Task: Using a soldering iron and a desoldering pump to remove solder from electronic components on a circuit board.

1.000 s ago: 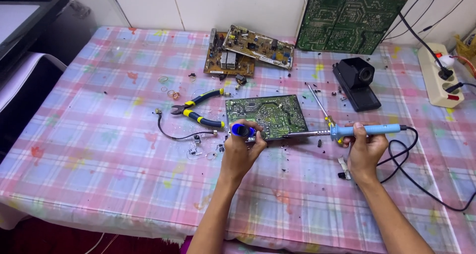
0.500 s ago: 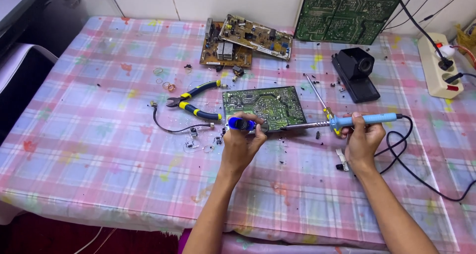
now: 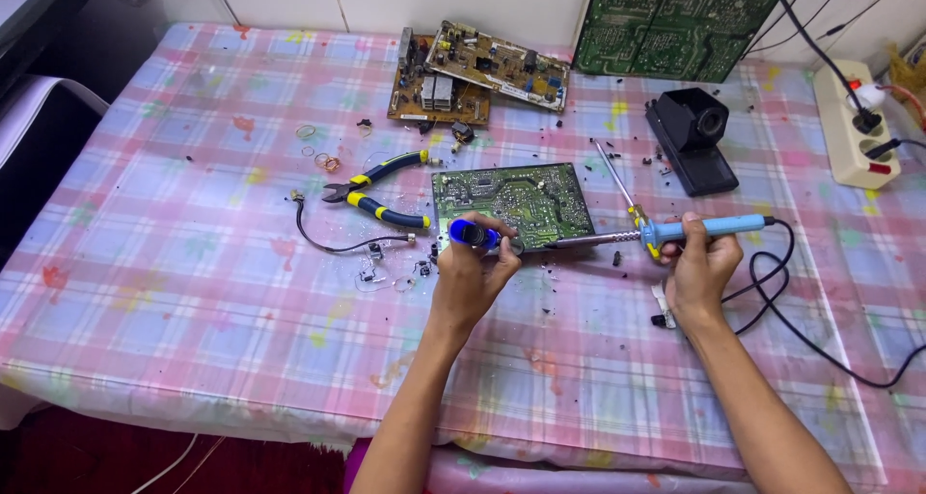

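Barely anything has shifted since half a second ago: both hands sit where they were. Our left hand (image 3: 470, 267) has its fingers wrapped around a blue cylindrical desoldering pump (image 3: 472, 233) at the near edge of the green rectangular circuit board (image 3: 511, 202), which lies flat mid-counter. Our right hand (image 3: 701, 262) pinches the light-blue-handled soldering iron (image 3: 666, 232); its long axis runs sideways, tip pointing left onto the board's near right corner, close to the pump. Yellow-and-blue pliers (image 3: 376, 190) lie further left.
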